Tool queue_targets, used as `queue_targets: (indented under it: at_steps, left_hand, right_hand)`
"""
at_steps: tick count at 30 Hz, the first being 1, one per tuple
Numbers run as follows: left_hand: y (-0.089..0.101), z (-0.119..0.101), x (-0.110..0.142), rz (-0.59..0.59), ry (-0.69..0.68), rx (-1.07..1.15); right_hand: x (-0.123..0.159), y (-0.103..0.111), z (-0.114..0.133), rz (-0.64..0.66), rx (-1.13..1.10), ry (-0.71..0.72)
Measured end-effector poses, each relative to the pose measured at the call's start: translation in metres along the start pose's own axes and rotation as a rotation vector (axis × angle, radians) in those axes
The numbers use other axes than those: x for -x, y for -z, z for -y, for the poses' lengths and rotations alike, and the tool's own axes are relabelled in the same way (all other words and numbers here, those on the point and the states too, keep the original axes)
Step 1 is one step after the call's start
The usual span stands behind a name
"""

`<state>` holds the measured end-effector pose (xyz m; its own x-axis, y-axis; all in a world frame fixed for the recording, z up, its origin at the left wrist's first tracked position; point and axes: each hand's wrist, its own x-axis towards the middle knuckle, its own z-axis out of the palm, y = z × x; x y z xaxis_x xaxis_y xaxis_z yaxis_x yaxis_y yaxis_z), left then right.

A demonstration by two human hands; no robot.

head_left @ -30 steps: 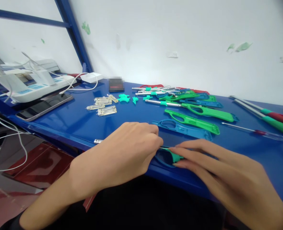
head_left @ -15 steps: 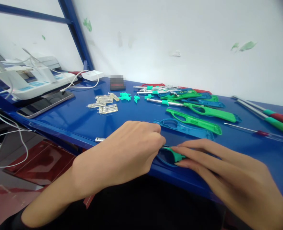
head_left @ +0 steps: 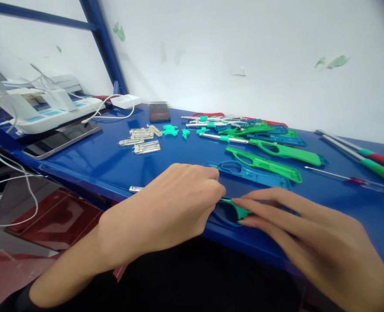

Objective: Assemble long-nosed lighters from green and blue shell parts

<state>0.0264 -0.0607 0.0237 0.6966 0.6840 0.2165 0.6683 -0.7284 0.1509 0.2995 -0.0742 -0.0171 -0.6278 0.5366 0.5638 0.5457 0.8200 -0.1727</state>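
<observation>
At the table's front edge, a gas lighter with a blue half-shell (head_left: 226, 218) lies between my hands. My left hand (head_left: 170, 206) is closed over its front part, fingertips hidden behind the knuckles. A metal tube end (head_left: 135, 189) pokes out beyond that wrist. Thumb and fingers of my right hand (head_left: 296, 225) pinch a green trigger (head_left: 240, 211) at the shell's finger loop; the rear of the shell is covered by this hand. Just behind lie another blue half-shell (head_left: 253, 174) and a green half-shell (head_left: 266, 164).
Clear plastic gas tanks (head_left: 146, 147) and small green triggers (head_left: 170, 130) lie behind my left hand. A lighter with a green shell (head_left: 289, 154) and more parts are heaped farther back. At right are a screwdriver (head_left: 357, 180) and long lighters (head_left: 367, 160); a phone (head_left: 62, 141) is left.
</observation>
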Motion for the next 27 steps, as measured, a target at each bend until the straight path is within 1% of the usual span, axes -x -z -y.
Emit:
queue_targets:
  at_steps: [10,18,23,27]
  left_hand:
    - [-0.001,-0.001,0.0,-0.013,0.007,0.008]
    - [-0.002,-0.001,0.0,-0.011,0.017,0.033]
    - [0.002,0.001,0.008,0.023,0.046,0.197]
    - [-0.001,0.008,0.014,0.034,0.043,0.283]
  right_hand:
    - [-0.003,0.003,0.001,-0.008,0.019,0.026]
    - [-0.002,0.001,-0.001,0.08,-0.084,-0.07]
    - [-0.004,0.003,0.0,0.062,-0.146,-0.087]
    - [-0.003,0.004,0.001,0.066,-0.162,-0.1]
